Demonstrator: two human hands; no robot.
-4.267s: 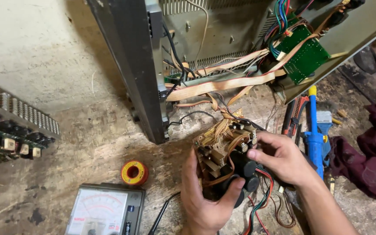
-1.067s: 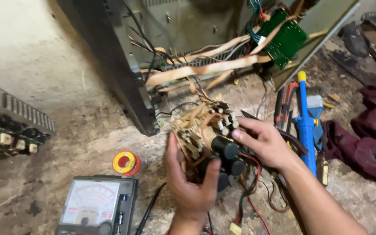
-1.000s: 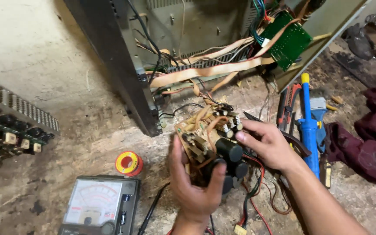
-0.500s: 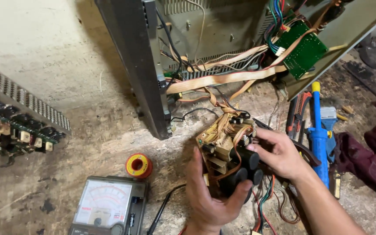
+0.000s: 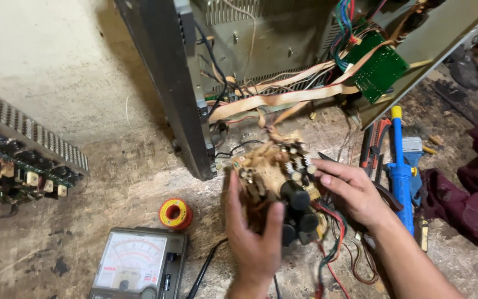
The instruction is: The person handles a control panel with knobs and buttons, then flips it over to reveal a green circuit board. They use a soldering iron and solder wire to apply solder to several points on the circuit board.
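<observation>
Left hand [image 5: 253,238]: wrapped around the lower left of the circuit board [image 5: 275,180], thumb up its left edge, fingers curled against the black capacitors [image 5: 297,213]; holding the board.
Right hand [image 5: 352,191]: on the board's right side, fingertips touching its upper right edge near the small silver components; fingers partly spread (whether it grips or only steadies, I cannot tell).
Circuit board: brown, dusty, raised between both hands just above the floor [image 5: 112,182], directly in front of the open metal chassis [image 5: 195,94].
Wiring: flat beige ribbon cables [image 5: 283,97] run from the chassis toward the board; red, green and black wires [image 5: 333,249] hang from its lower right.
Green board [image 5: 374,69]: tilted, inside the chassis at upper right.
Solder spool [image 5: 175,213]: red and yellow, on the floor left of the left hand.
Analogue meter [image 5: 136,266]: lying face up below the spool.
Blue tool [image 5: 400,171]: on the floor just right of the right hand, beside a dark red cloth [image 5: 474,199].
Component strip [image 5: 20,166]: far left.
</observation>
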